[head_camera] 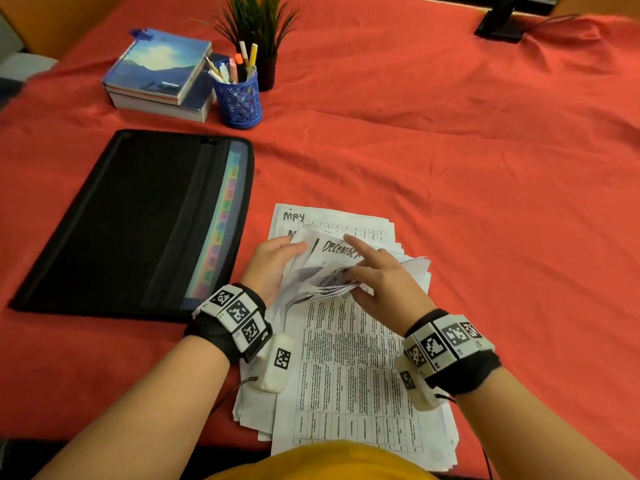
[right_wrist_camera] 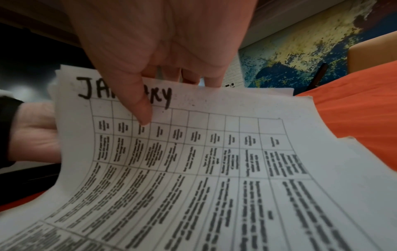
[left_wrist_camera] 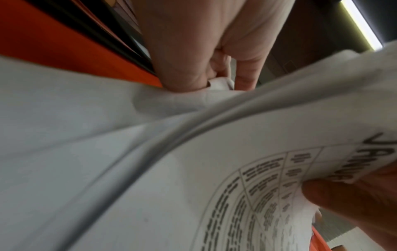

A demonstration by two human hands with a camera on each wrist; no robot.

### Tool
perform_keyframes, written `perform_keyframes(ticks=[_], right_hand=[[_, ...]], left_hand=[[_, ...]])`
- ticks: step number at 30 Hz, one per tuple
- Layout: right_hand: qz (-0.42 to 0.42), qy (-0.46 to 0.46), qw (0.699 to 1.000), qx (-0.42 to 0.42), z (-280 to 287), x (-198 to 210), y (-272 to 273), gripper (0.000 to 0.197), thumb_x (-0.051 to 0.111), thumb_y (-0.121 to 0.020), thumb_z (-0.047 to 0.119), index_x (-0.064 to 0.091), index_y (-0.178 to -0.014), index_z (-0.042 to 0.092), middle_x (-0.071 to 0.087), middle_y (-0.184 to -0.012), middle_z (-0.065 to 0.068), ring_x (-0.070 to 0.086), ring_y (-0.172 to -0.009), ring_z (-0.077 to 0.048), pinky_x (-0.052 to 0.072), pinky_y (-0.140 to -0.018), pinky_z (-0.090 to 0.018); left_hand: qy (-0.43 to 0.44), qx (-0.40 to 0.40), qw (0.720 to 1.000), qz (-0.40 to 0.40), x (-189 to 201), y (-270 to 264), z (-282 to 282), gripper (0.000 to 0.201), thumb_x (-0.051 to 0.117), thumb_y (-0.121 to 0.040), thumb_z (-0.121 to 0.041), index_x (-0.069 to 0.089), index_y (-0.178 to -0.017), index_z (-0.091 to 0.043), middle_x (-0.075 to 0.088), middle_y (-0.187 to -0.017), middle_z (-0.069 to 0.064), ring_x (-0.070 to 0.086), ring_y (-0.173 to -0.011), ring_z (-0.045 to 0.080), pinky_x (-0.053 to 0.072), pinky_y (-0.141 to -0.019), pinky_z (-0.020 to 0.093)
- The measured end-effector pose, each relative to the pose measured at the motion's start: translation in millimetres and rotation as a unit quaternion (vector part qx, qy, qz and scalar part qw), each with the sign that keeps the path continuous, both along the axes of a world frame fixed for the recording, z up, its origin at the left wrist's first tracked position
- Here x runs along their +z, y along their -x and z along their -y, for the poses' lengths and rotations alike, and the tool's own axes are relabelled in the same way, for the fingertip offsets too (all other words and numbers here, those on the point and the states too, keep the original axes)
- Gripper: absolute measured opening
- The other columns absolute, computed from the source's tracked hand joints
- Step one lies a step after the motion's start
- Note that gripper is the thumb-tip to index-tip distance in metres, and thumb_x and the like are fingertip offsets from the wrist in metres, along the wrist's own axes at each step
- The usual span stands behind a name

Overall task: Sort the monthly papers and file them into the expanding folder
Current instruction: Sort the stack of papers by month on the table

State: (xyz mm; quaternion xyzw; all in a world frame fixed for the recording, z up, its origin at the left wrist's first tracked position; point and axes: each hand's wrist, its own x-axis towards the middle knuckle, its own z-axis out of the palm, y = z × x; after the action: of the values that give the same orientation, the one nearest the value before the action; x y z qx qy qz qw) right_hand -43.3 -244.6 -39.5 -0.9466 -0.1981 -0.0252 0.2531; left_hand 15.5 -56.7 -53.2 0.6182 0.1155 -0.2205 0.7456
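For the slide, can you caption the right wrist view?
Right hand lifts the sheet headed January, thumb across the heading, over the red tablecloth.

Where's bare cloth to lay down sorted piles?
Widest free patch: right of the papers, running up toward the monitor stand. A narrower strip lies between the folder and pen cup. Crowded: far left, with books, cup and plant.

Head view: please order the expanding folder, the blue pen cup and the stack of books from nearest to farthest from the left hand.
1. expanding folder, directly left of the left hand.
2. blue pen cup, beyond the folder.
3. stack of books, far left corner.
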Motion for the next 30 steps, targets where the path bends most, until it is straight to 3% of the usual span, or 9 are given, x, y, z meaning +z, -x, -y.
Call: perform_keyframes(ticks=[5, 8, 12, 16, 18, 22, 26, 28, 30], right_hand=[[0.014, 0.011, 1.000, 0.005, 2, 0, 0, 0.016, 0.059, -0.071, 0.010, 0.069, -0.082, 0.017, 0.065, -0.107, -0.003, 0.056, -0.079, -0.029, 0.051, -0.069, -0.043], [0.034, 0.016, 0.999, 0.004, 3, 2, 5, 0.017, 0.064, -0.067, 0.010, 0.070, -0.080, 0.018, 0.066, -0.099, -0.003, 0.054, -0.088, -0.030, 0.050, -0.076, -0.040], [0.019, -0.010, 1.000, -0.010, 5, 2, 5, 0.017, 0.066, -0.067, 0.004, 0.070, -0.080, 0.014, 0.056, -0.115, -0.015, 0.053, -0.107, -0.032, 0.044, -0.089, -0.038], [-0.006, 0.002, 1.000, -0.006, 6, 1, 2, 0.015, 0.067, -0.069, 0.006, 0.070, -0.079, 0.016, 0.060, -0.117, -0.012, 0.054, -0.106, -0.035, 0.045, -0.088, -0.041], [0.001, 0.010, 1.000, 0.008, 6, 1, 3, 0.016, 0.060, -0.069, 0.012, 0.071, -0.080, 0.017, 0.067, -0.099, -0.004, 0.058, -0.097, -0.032, 0.049, -0.083, -0.040], [-0.009, 0.000, 1.000, 0.008, 9, -1, 9, 0.024, 0.047, -0.073, 0.021, 0.069, -0.082, 0.018, 0.065, -0.085, 0.004, 0.053, -0.080, -0.012, 0.048, -0.077, -0.036], [-0.013, -0.011, 1.000, -0.005, 8, -1, 12, 0.025, 0.047, -0.074, 0.023, 0.069, -0.084, 0.017, 0.065, -0.095, -0.001, 0.057, -0.085, -0.016, 0.048, -0.081, -0.037], [-0.015, -0.012, 1.000, -0.010, 7, 0, 12, 0.022, 0.051, -0.073, 0.020, 0.069, -0.084, 0.016, 0.064, -0.106, -0.006, 0.062, -0.087, -0.024, 0.050, -0.081, -0.041], [-0.026, -0.031, 0.999, -0.019, 8, 0, 11, 0.019, 0.056, -0.071, 0.011, 0.069, -0.084, 0.014, 0.057, -0.123, -0.011, 0.063, -0.090, -0.023, 0.050, -0.084, -0.041]], left_hand=[[0.012, 0.021, 1.000, -0.003, 1, 1, 2, 0.018, 0.053, -0.091, -0.005, 0.070, -0.093, -0.011, 0.070, -0.102, 0.016, 0.065, -0.101, 0.030, 0.049, -0.094, 0.042], [0.010, 0.034, 0.999, 0.000, 0, 1, 2, 0.022, 0.052, -0.092, -0.006, 0.071, -0.085, -0.016, 0.073, -0.092, 0.008, 0.068, -0.091, 0.022, 0.050, -0.090, 0.039], [-0.028, 0.012, 0.999, 0.009, 0, 2, 1, 0.017, 0.053, -0.090, -0.010, 0.069, -0.085, -0.013, 0.071, -0.088, 0.007, 0.064, -0.091, 0.025, 0.047, -0.089, 0.038], [-0.069, -0.125, 0.989, 0.029, 11, 12, 2, 0.037, 0.044, -0.095, -0.020, 0.068, -0.071, -0.004, 0.066, -0.072, 0.009, 0.061, -0.069, 0.021, 0.050, -0.067, 0.024], [-0.106, -0.132, 0.984, 0.050, 14, 12, 2, 0.038, 0.042, -0.097, -0.022, 0.070, -0.077, -0.004, 0.070, -0.083, 0.005, 0.064, -0.078, 0.013, 0.050, -0.075, 0.020], [-0.261, -0.084, 0.959, 0.074, -4, -1, 1, 0.025, 0.055, -0.091, -0.018, 0.063, -0.113, -0.011, 0.063, -0.115, 0.004, 0.056, -0.105, 0.017, 0.045, -0.097, 0.037], [-0.299, -0.137, 0.942, 0.061, -10, -5, 6, 0.042, 0.058, -0.088, -0.015, 0.051, -0.129, -0.010, 0.057, -0.121, 0.006, 0.054, -0.112, 0.021, 0.043, -0.101, 0.038], [-0.269, -0.149, 0.948, 0.078, -8, -6, 8, 0.031, 0.058, -0.089, -0.012, 0.057, -0.120, -0.010, 0.063, -0.114, 0.008, 0.059, -0.106, 0.023, 0.046, -0.097, 0.037], [-0.227, -0.159, 0.956, 0.092, -2, -3, 5, 0.008, 0.058, -0.088, -0.006, 0.064, -0.093, -0.008, 0.065, -0.087, 0.009, 0.061, -0.080, 0.022, 0.052, -0.077, 0.027]])
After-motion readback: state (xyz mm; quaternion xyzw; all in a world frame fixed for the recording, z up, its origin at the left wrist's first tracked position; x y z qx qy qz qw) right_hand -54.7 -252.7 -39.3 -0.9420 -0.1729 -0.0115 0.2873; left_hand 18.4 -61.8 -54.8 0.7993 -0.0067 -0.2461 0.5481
